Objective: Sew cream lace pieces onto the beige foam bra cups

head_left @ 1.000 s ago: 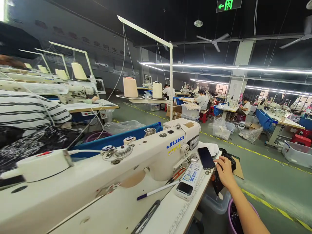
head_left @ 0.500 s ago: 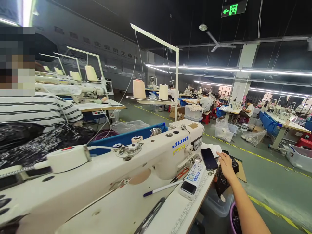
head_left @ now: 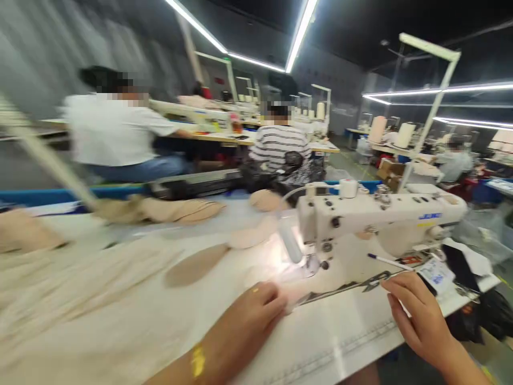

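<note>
My left hand (head_left: pixel 248 318) rests on the table in front of the sewing machine's (head_left: pixel 372 222) lit needle area, its fingers bent and pressed together. Pale pink fabric (head_left: pixel 294 293) shows at those fingertips, but blur hides how it is gripped. My right hand (head_left: pixel 420 315) hovers at the right, thumb and index finger slightly apart, with nothing visible between them. Dark thread snips (head_left: pixel 375 281) lie just beyond its fingertips; whether they touch is unclear. A brown oval fabric piece (head_left: pixel 196 264) lies left of the needle, and a pinkish one (head_left: pixel 252 235) is behind it.
Beige cloth (head_left: pixel 80 299) covers the left of the table, with folded tan pieces (head_left: pixel 180 209) behind. On the right are a pen (head_left: pixel 388 262), a phone (head_left: pixel 460 267) and a ruler strip (head_left: pixel 332 350). Co-workers sit beyond, one in white (head_left: pixel 116 128), another in stripes (head_left: pixel 280 141).
The view has swung left and down onto the needle area. My left hand has come into view. My right hand has moved from beside the phone to near the snips.
</note>
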The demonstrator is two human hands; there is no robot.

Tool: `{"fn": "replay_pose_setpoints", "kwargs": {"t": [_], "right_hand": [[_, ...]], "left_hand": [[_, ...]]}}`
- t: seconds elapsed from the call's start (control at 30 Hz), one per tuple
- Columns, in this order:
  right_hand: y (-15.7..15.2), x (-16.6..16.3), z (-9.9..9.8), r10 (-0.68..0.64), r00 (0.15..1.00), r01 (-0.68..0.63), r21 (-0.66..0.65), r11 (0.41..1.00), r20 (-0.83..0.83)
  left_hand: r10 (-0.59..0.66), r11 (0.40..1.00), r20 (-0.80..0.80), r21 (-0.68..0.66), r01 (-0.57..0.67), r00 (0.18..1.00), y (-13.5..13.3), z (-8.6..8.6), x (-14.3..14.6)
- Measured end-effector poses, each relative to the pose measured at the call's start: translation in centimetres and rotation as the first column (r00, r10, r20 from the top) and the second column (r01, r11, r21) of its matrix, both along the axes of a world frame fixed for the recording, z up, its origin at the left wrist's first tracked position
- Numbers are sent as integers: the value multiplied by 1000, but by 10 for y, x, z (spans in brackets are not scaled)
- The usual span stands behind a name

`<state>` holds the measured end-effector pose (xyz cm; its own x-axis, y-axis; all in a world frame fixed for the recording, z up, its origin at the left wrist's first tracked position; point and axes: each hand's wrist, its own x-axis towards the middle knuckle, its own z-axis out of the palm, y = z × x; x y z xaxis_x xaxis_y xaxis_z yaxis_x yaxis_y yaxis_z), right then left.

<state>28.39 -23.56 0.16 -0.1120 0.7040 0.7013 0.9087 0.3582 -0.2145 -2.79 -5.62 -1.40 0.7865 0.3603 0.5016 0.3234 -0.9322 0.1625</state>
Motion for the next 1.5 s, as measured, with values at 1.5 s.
{"fn": "replay_pose_setpoints", "kwargs": {"t": [1.5], "right_hand": [[125,-69,-38,299,950,-245,-390,888,86]], "left_hand": [[-192,962,-145,168,215,971,61,-14,23]]}}
